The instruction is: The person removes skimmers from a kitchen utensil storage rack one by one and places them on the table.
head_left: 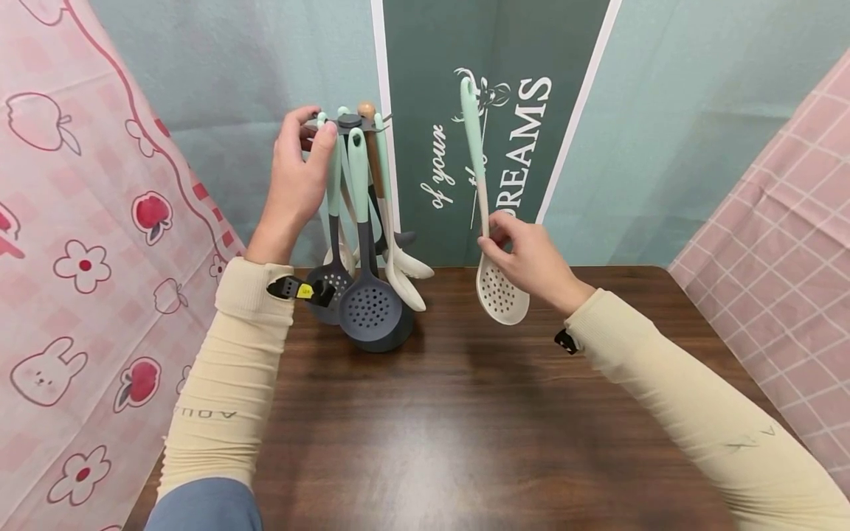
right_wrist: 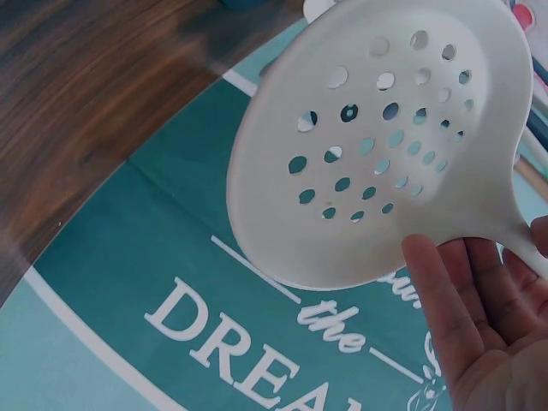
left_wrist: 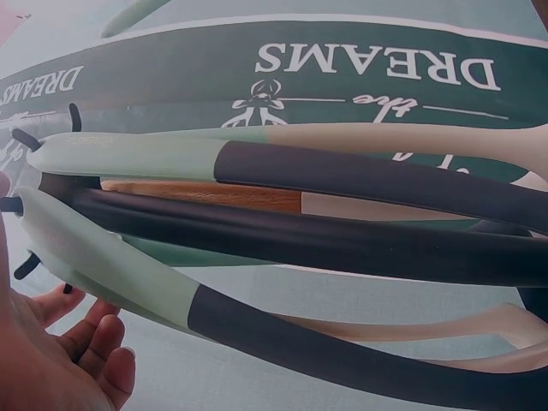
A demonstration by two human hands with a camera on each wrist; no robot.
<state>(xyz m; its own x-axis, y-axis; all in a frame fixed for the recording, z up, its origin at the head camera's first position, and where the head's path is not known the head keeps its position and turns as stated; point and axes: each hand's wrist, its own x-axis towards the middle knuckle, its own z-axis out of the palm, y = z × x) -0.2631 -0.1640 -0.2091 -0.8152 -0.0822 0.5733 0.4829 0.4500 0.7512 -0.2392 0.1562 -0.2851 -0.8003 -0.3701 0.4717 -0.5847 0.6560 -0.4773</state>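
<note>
My right hand [head_left: 531, 254] pinches a cream slotted spoon [head_left: 502, 291] by its neck, just above the perforated bowl. The spoon is held off the table, its mint handle pointing up. Its holed bowl [right_wrist: 377, 128] fills much of the right wrist view, with the fingers at the neck. My left hand [head_left: 299, 166] grips the top of a dark utensil rack [head_left: 350, 120], thumb in front and fingers behind, beside a mint handle. Several utensils hang round the rack, among them a dark skimmer [head_left: 370, 306] in front. The left fingers [left_wrist: 101, 342] are partly hidden behind a handle.
A dark brown wooden table [head_left: 425, 435] lies below. Behind it hangs a blue-green cloth [head_left: 664, 133] with a dark lettered panel. Pink patterned cloth [head_left: 86, 310] hangs at the left, and pink checked cloth [head_left: 783, 243] at the right.
</note>
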